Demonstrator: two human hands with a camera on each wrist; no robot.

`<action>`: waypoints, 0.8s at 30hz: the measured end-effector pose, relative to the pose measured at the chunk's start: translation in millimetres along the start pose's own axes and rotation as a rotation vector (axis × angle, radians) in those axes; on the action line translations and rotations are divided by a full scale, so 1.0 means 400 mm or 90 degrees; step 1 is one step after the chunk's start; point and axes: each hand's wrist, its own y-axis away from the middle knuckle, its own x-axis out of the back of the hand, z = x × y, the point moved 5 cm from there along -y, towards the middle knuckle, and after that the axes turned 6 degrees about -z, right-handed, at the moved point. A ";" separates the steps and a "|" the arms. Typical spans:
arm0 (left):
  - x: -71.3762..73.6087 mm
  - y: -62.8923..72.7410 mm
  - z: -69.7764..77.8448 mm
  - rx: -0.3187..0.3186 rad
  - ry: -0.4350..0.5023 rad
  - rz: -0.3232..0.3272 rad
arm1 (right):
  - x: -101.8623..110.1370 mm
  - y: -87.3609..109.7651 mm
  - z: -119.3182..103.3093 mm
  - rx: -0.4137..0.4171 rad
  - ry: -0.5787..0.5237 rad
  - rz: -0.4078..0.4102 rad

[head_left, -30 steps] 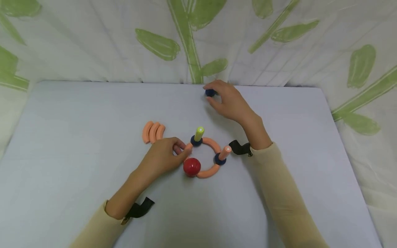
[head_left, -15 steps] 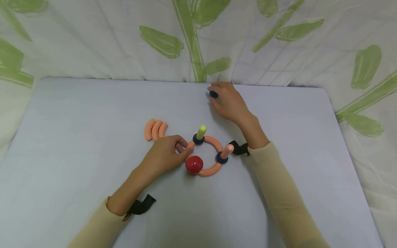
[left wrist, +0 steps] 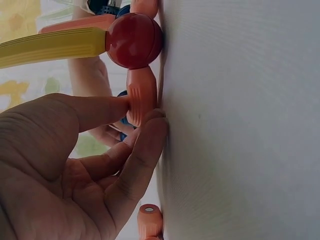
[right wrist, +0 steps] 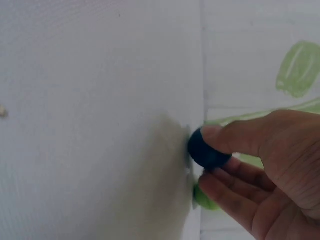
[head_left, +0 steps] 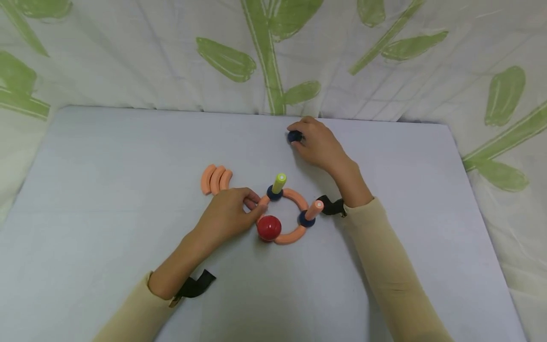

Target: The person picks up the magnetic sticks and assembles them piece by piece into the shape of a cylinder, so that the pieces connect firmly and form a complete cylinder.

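My left hand pinches a curved orange stick between thumb and fingers. The stick forms the left side of a ring on the table. At the ring's front left is a red ball; in the left wrist view a yellow rod extends from it. A yellow-green rod stands on one dark blue ball, and a straight orange rod on another at the right. Near the table's far edge my right hand pinches a loose dark blue ball.
Several loose curved orange sticks lie side by side beyond the left hand. A green ball shows behind the right fingers in the right wrist view. A patterned curtain hangs behind the white table.
My right fingers have closed in on the loose dark blue ball, which has come slightly nearer from the far edge. My left hand stays on the orange stick. The view has shifted slightly.
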 end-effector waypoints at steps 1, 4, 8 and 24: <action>0.000 0.001 0.000 0.000 0.000 0.000 | 0.001 0.000 0.002 0.005 -0.006 -0.002; 0.002 0.002 0.001 -0.001 -0.004 0.001 | 0.009 0.004 0.007 0.020 -0.046 -0.009; 0.000 0.002 0.002 -0.003 -0.003 0.004 | 0.028 0.018 0.009 0.043 -0.115 -0.015; -0.001 0.002 -0.004 0.008 0.014 -0.002 | 0.122 0.197 -0.136 0.231 -0.232 0.097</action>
